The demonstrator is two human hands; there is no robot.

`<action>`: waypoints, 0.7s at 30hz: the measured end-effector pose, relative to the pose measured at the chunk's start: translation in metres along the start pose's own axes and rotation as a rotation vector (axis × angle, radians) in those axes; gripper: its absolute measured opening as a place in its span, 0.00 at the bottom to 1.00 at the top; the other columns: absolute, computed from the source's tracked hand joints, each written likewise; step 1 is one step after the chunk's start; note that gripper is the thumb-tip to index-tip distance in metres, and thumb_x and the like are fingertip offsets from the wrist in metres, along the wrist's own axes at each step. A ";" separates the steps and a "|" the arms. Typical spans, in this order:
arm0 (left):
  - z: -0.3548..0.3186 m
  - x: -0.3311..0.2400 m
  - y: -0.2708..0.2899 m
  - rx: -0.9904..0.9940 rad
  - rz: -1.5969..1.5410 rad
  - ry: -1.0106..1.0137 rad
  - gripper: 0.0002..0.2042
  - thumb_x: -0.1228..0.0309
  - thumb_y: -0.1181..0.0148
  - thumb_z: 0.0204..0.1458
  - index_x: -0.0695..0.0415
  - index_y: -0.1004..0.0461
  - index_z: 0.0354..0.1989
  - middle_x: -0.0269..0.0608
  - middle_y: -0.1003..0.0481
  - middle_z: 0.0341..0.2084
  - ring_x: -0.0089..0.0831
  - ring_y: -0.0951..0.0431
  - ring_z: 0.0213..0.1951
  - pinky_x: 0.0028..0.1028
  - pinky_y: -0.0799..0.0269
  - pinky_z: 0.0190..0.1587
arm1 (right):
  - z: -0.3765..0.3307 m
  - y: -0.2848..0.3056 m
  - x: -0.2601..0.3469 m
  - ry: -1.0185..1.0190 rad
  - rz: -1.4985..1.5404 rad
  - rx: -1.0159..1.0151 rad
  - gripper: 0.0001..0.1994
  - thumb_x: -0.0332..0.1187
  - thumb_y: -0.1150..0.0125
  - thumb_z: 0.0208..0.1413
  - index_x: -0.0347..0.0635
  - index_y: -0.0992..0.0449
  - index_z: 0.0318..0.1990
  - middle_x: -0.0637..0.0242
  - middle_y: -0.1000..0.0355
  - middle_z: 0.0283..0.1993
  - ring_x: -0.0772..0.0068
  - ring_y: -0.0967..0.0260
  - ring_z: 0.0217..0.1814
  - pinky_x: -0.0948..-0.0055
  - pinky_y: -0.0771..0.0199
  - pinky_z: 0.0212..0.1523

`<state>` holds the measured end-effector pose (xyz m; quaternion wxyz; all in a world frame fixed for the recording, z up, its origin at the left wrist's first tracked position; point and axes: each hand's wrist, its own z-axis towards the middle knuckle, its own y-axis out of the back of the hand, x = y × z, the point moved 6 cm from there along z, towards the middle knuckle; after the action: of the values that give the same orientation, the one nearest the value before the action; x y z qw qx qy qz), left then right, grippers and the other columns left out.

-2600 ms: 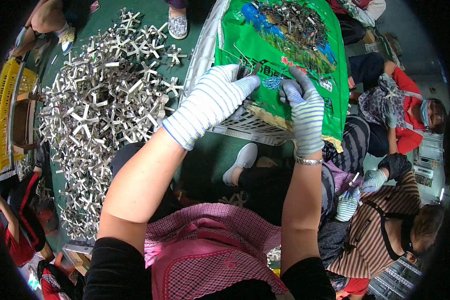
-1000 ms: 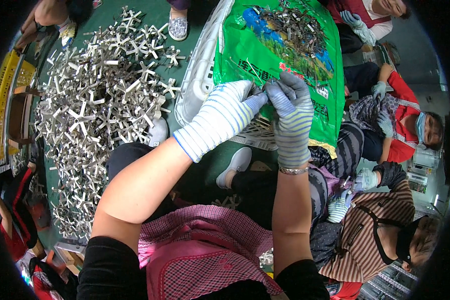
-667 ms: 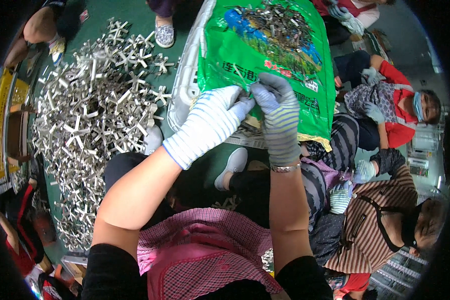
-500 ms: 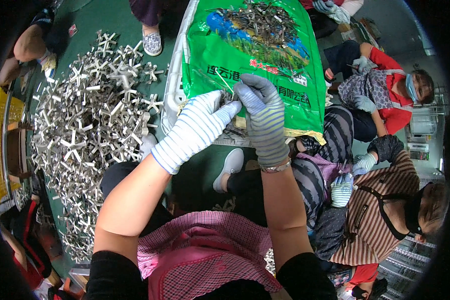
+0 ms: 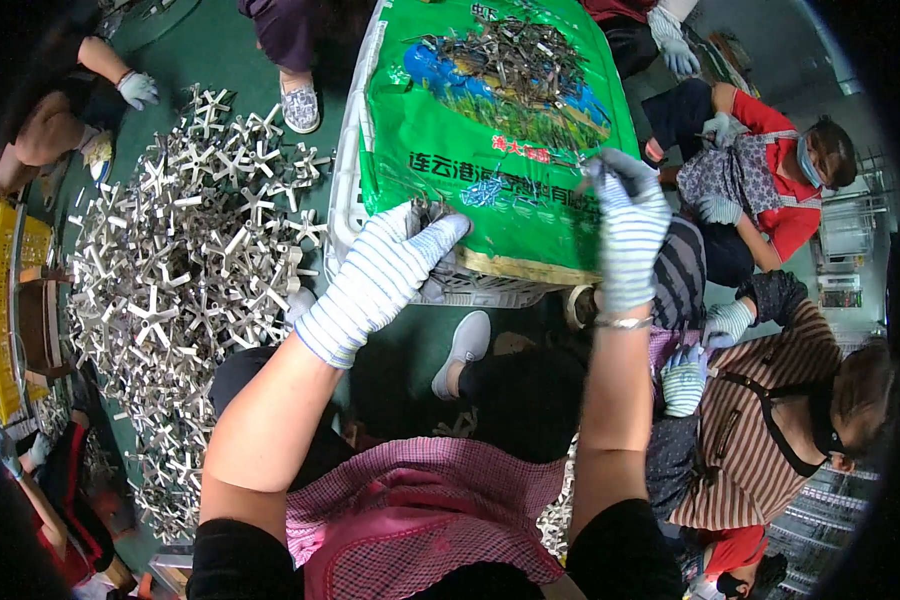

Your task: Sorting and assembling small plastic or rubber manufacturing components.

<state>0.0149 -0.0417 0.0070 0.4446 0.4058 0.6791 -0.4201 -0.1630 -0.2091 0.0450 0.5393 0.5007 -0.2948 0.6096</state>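
In a white glove with blue stripes, my left hand point(image 5: 375, 275) is closed around a small cluster of dark metal pieces point(image 5: 432, 208) poking out between thumb and fingers. It is over the near left corner of a green printed sack point(image 5: 390, 130). My right hand point(image 5: 632, 235), gloved alike, hovers by the sack's right near corner, apart from the left. Motion smears its fingers, so whether it holds anything is unclear. Farther up the sack lies a heap of small thin metal pieces point(image 5: 520, 60). Beneath the sack is a white plastic crate point(image 5: 344, 190).
A large pile of star-shaped metal parts point(image 5: 152, 318) covers the green floor at left. Beyond it stands a yellow crate point(image 5: 0, 310). Several gloved co-workers sit close by, including one in a striped top point(image 5: 760, 440) at right and one in red point(image 5: 785, 215) farther back.
My hands, together half a second ago, have parted: the right has swung away to the right. The thin pale strip seen at the fingers no longer shows. My left hand keeps the metal pieces.
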 end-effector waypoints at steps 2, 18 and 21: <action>-0.002 -0.004 0.002 0.003 0.000 -0.007 0.11 0.66 0.43 0.54 0.60 0.25 0.41 0.28 0.26 0.27 0.13 0.33 0.26 0.19 0.37 0.27 | 0.036 0.044 -0.031 0.074 -0.356 0.019 0.08 0.25 0.40 0.50 0.36 0.24 0.39 0.62 0.25 0.37 0.73 0.28 0.37 0.74 0.29 0.40; 0.013 -0.001 0.015 -0.053 0.011 -0.095 0.13 0.64 0.43 0.55 0.62 0.25 0.38 0.30 0.27 0.25 0.16 0.34 0.26 0.21 0.35 0.30 | 0.104 0.065 -0.094 0.099 -1.411 0.597 0.11 0.37 0.37 0.48 0.49 0.22 0.39 0.58 0.25 0.40 0.56 0.28 0.44 0.62 0.31 0.48; 0.008 -0.008 0.012 -0.042 0.027 -0.052 0.12 0.64 0.43 0.55 0.62 0.25 0.38 0.30 0.27 0.26 0.16 0.33 0.26 0.22 0.35 0.29 | 0.108 0.084 -0.080 0.093 -1.221 0.447 0.11 0.38 0.41 0.51 0.46 0.22 0.41 0.55 0.25 0.40 0.55 0.27 0.43 0.64 0.29 0.46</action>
<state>0.0306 -0.0468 0.0095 0.4762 0.3942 0.6705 -0.4103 -0.2180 -0.3553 0.0209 0.6837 0.6514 0.2003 0.2610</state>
